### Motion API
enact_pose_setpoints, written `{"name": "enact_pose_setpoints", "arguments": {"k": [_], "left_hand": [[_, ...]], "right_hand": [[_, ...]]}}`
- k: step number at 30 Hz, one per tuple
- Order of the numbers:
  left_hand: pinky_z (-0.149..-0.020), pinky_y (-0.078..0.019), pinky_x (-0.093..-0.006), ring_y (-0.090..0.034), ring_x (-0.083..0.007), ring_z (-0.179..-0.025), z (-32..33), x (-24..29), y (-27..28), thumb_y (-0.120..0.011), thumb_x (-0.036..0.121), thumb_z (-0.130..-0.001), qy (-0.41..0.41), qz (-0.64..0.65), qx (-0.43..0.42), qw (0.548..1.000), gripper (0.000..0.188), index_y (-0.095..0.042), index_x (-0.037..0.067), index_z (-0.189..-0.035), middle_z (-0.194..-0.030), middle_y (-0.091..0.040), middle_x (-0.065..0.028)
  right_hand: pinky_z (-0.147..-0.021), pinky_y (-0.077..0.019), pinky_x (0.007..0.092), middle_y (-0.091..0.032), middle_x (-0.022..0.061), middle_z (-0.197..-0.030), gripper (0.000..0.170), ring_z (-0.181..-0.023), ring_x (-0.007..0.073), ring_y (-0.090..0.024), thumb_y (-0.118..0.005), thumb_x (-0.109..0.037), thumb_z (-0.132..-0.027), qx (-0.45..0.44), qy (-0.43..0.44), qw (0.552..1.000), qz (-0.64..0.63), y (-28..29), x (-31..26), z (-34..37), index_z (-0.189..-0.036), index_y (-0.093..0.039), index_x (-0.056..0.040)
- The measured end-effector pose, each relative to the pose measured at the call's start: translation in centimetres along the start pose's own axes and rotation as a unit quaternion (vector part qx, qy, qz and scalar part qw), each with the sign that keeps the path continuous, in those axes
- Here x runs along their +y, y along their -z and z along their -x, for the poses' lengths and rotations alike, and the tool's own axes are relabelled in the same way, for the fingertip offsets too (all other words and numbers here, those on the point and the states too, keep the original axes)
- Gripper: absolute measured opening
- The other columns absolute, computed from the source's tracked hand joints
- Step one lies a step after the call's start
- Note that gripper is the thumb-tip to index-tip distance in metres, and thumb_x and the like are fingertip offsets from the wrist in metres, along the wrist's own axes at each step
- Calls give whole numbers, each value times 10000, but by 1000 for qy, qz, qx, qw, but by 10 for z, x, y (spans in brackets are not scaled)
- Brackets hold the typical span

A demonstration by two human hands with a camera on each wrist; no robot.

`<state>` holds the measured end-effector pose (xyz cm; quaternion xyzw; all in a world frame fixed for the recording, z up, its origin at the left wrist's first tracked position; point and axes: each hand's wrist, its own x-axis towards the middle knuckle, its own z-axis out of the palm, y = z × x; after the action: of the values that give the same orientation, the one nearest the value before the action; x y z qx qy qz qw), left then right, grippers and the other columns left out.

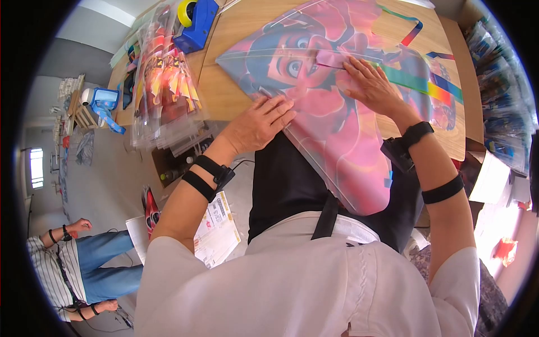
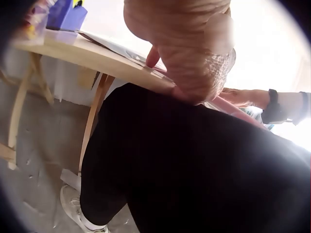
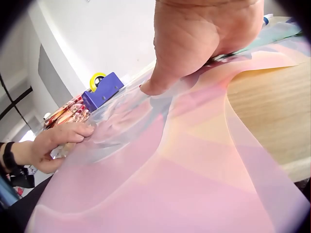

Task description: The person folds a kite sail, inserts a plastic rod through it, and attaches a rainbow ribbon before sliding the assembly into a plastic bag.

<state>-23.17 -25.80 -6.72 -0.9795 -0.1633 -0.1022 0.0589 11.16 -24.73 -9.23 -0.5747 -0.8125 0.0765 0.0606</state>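
Observation:
A large pink kite [image 1: 337, 129] printed with a cartoon face lies over the wooden table and hangs past its near edge onto the lap. My left hand [image 1: 259, 122] holds its left edge, fingers laid on top and the thumb low by the rim in the right wrist view. On the printed face, my right hand [image 1: 373, 84] rests palm down with fingers extended, beside a small purple-pink strip [image 1: 331, 59]. A rainbow ribbon [image 1: 415, 84] runs from under that hand to the right. The underside of the kite is hidden.
Plastic-wrapped printed packets [image 1: 168, 84] are heaped at the table's left. Behind them stands a blue tape dispenser [image 1: 196, 28] with yellow tape. More bagged goods [image 1: 502, 95] fill the right side. Another person [image 1: 84, 264] is at the lower left.

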Motion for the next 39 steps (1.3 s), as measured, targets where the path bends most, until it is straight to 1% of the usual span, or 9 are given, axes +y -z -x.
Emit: {"name": "enact_pose_setpoints", "arguments": {"k": [6, 8, 12, 17, 23, 27, 29, 31, 39], "left_hand": [[-988, -419, -438, -527, -294, -1195, 2, -8, 0, -592, 128, -840, 29, -29, -7, 999, 379, -580, 51, -1211, -1268, -586, -110], [-938, -453, -405, -585, -272, -1106, 2, -12, 2, -586, 94, -835, 58, 67, 53, 995, 309, -599, 50, -1140, -1125, -652, -93], [-849, -494, -401, -629, -307, -978, -6, -24, 8, -597, 75, -846, 111, 132, 20, 985, 209, -601, 44, -1053, -993, -674, -112], [-732, -502, -420, -624, -364, -844, -25, -32, 11, -626, 77, -879, 325, 277, 140, 893, 133, -579, 27, -993, -892, -632, -149], [-746, -508, -391, -615, -370, -829, -26, -52, 7, -685, 51, -824, 100, 148, 42, 983, 182, -579, 9, -965, -884, -628, -124], [-754, -513, -351, -647, -300, -826, -40, -68, 11, -687, 30, -822, 75, 140, 133, 978, 153, -593, 1, -939, -919, -647, -105], [-696, -504, -340, -612, -300, -754, -48, -76, 13, -717, 47, -796, 270, 382, 153, 871, 184, -559, -13, -868, -873, -639, -133], [-662, -483, -314, -583, -225, -686, -55, -94, 14, -704, 53, -818, 274, 309, 94, 906, 181, -543, -10, -873, -763, -603, -133], [-668, -471, -299, -551, -166, -683, -85, -133, -19, -689, 95, -840, 329, 350, 137, 866, 156, -578, 7, -905, -744, -597, -104]], "right_hand": [[-1186, -130, 506, -187, 27, -1603, 718, -1474, 263, -159, -420, -607, -946, -30, -17, 999, 8, 3, -1, -3, -1522, -272, -205], [-1188, -118, 510, -176, 29, -1606, 718, -1479, 264, -140, -408, -610, -950, -50, -15, 998, -19, 6, 2, -4, -1526, -262, -207], [-1185, -127, 515, -180, 44, -1604, 721, -1478, 267, -144, -407, -605, -952, -72, -4, 996, -43, 14, 9, -8, -1526, -261, -196], [-1173, -189, 495, -249, 116, -1575, 637, -1462, 286, -211, -475, -436, -957, -28, 110, 993, -22, 10, 25, -4, -1494, -325, -127], [-1153, -268, 451, -361, 157, -1518, 555, -1413, 307, -335, -470, -297, -940, 87, 277, 957, -18, -7, 47, -17, -1448, -394, -87], [-1146, -286, 434, -337, 138, -1536, 550, -1413, 311, -333, -498, -243, -934, 50, 118, 992, -1, 17, 16, 3, -1456, -383, -115], [-1108, -333, 442, -438, 121, -1462, 509, -1356, 310, -404, -547, -207, -903, 107, 132, 985, -22, 10, 19, 3, -1399, -468, -124], [-1094, -347, 438, -459, 118, -1434, 489, -1333, 304, -424, -554, -206, -898, 95, 133, 986, -27, 12, 21, 4, -1376, -490, -122], [-1044, -395, 425, -533, 108, -1337, 422, -1251, 284, -494, -578, -202, -881, 49, 129, 989, -55, 22, 35, 3, -1294, -566, -115]]}}
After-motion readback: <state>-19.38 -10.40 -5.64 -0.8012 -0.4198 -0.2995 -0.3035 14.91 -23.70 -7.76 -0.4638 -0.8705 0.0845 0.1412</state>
